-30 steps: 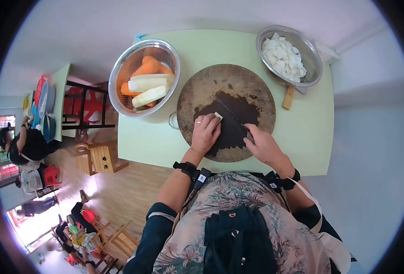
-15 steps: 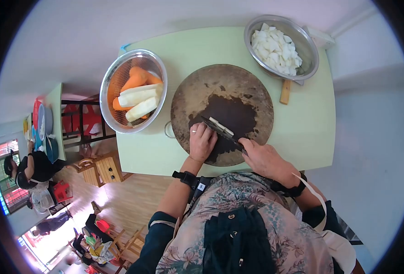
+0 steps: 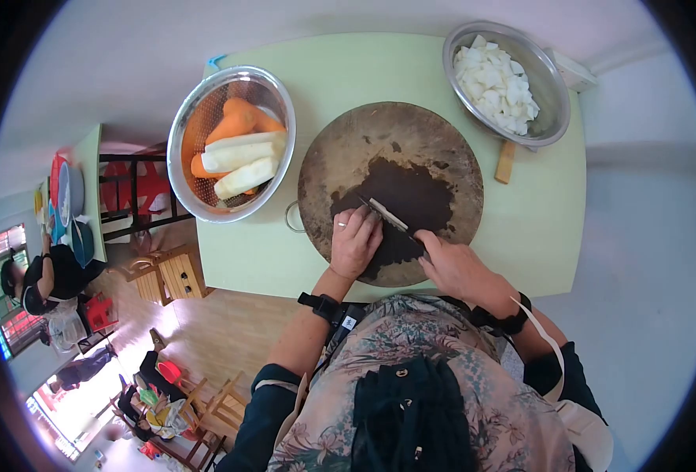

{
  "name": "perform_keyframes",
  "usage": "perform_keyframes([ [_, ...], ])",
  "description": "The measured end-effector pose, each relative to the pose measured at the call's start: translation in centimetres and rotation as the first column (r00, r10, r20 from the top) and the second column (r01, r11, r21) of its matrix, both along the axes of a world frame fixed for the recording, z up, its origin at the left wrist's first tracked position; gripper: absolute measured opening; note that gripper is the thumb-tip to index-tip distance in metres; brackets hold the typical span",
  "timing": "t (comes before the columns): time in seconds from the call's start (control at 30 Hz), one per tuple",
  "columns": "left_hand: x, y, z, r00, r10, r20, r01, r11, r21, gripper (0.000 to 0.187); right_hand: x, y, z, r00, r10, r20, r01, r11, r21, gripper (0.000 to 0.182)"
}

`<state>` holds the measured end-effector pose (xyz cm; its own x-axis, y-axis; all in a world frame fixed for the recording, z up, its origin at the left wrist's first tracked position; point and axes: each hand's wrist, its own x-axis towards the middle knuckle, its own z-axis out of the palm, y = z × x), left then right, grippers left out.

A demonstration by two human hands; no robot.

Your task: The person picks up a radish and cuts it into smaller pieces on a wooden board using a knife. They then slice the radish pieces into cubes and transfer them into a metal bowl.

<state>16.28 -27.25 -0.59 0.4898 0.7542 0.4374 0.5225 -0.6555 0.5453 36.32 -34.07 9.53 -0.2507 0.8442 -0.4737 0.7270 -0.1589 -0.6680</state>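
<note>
On a round, dark-stained chopping board (image 3: pixel 340 145), my right hand (image 3: pixel 456 267) grips a knife whose dark blade (image 3: pixel 409 231) shows as a thin, slanting line. My left hand (image 3: pixel 357 242) lies at the blade's left side, fingers curled and pressed down; what is beneath them is hidden. Along the far side of the blade is a thin white vegetable strip (image 3: pixel 387 213). Left of the board stands a metal colander (image 3: pixel 176 149) holding orange carrots (image 3: pixel 234 122) and peeled white root vegetables (image 3: pixel 246 178).
A steel bowl (image 3: pixel 554 106) of white slices (image 3: pixel 496 82) stands at the back right, a wooden handle (image 3: pixel 505 162) poking out beneath it. The pale green table (image 3: pixel 541 228) carries everything. Far left are a wooden chair (image 3: pixel 176 277) and other people (image 3: pixel 61 275).
The knife blade now appears thinner, nearly edge-on, and less of the white pieces beside it shows. Both hands remain close to their places. The whole view has shifted slightly.
</note>
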Motion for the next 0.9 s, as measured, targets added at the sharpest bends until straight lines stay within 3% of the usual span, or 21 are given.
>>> perform_keyframes([
  [0.13, 0.2, -0.1, -0.3, 1.000, 0.018, -0.019, -0.018, 1.000, 0.014, 0.031, -1.2, 1.2, -1.7, 1.000, -0.001, 0.016, 0.002, 1.000, -0.016, 0.039],
  [0.23, 0.1, 0.0, -0.2, 1.000, 0.016, -0.015, -0.016, 1.000, 0.026, 0.031, -1.7, 1.0, -2.9, 0.998, -0.067, -0.015, 0.068, 0.991, 0.114, 0.039],
  [0.4, 0.0, -0.1, 0.0, 1.000, 0.001, 0.016, -0.001, 1.000, 0.014, 0.031, -1.2, 0.4, -2.2, 0.987, -0.156, -0.051, 0.160, 0.983, 0.087, 0.037],
  [0.9, -0.1, -0.2, -0.1, 1.000, 0.006, 0.019, -0.006, 1.000, 0.027, 0.030, 0.9, -3.0, 1.5, 1.000, -0.023, 0.011, 0.023, 0.999, 0.037, 0.039],
])
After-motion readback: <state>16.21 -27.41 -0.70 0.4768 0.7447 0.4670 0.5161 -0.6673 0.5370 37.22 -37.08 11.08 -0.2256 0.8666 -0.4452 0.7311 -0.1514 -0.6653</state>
